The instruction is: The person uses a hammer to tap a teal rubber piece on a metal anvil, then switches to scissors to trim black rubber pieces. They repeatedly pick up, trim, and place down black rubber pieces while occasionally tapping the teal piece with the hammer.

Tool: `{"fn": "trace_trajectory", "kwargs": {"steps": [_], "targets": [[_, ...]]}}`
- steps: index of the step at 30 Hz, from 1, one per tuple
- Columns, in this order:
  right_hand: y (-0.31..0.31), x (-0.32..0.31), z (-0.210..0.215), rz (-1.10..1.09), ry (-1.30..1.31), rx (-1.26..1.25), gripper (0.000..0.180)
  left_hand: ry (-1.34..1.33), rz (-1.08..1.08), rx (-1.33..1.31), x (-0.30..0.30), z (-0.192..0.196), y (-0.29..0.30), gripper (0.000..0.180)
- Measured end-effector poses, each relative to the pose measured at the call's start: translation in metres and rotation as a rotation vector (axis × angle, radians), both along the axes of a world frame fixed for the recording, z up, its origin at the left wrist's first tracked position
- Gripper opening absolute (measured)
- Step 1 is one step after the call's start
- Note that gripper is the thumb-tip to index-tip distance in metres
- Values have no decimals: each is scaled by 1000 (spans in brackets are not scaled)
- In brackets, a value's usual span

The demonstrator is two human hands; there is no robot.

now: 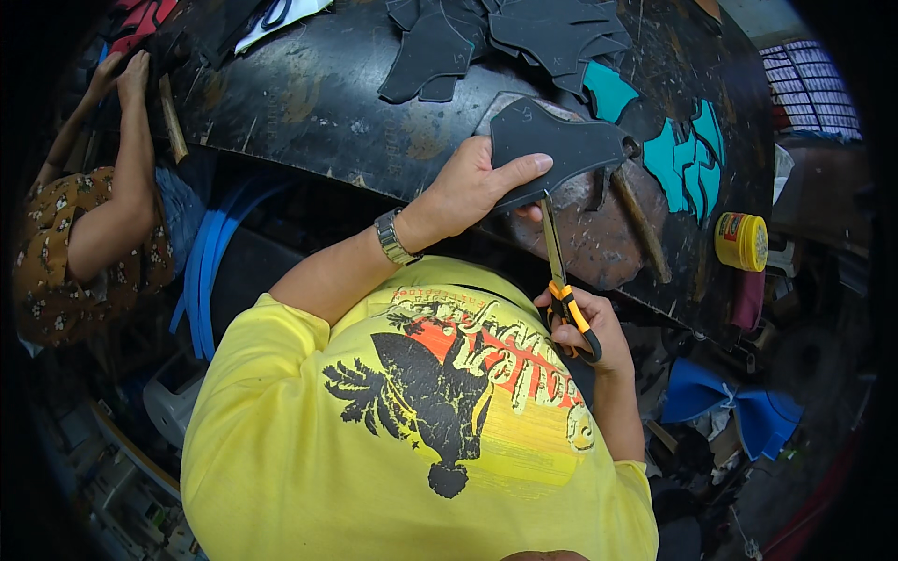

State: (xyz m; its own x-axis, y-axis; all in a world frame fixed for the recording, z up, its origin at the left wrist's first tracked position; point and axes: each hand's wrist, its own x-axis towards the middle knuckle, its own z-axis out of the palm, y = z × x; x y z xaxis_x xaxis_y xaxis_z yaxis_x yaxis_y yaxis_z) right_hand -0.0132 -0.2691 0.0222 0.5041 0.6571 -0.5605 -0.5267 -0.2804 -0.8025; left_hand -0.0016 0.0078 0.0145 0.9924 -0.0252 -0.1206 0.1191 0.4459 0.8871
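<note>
My left hand (pixel 472 187) grips a dark grey cut-out piece (pixel 552 140) with curved edges, the thumb on top and fingers underneath. It is held up over the near edge of the table. In my right hand (pixel 599 327) is a pair of scissors (pixel 554 245) with yellow-and-black handles. Its blades point away from me, and their tips meet the near edge of the grey piece. From this view I cannot tell whether the blades are parted. Beyond the piece, a hammer (pixel 641 229) with a wooden handle lies on a worn brownish slab (pixel 585 245).
Stacked dark grey pieces (pixel 552 37) lie at the far side of the black table (pixel 309 103). Teal pieces (pixel 687 164) and a yellow tub (pixel 741 241) are at the right. At the left, another person's hands (pixel 131 75) work near red material. Blue strips (pixel 210 266) hang below the table.
</note>
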Motion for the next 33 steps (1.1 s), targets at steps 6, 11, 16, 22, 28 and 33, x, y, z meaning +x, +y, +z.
{"fn": "trace_trajectory", "kwargs": {"steps": [6,11,16,22,28,33], "targets": [[3,-2,1,14,-21,-2,46,-15,-1,8,0,0,1,24],[7,-3,14,10,-22,-70,42,-45,14,138,0,-5,3,24],[14,-4,20,18,-59,-130,40,-11,1,164,1,-12,9,25],[16,-4,17,-47,-111,-175,44,-130,63,426,3,-15,19,36],[6,-2,18,-83,-110,-194,45,-127,117,805,4,-12,52,29],[2,-5,11,-71,-78,-264,46,-390,314,1460,9,-18,89,33]]}}
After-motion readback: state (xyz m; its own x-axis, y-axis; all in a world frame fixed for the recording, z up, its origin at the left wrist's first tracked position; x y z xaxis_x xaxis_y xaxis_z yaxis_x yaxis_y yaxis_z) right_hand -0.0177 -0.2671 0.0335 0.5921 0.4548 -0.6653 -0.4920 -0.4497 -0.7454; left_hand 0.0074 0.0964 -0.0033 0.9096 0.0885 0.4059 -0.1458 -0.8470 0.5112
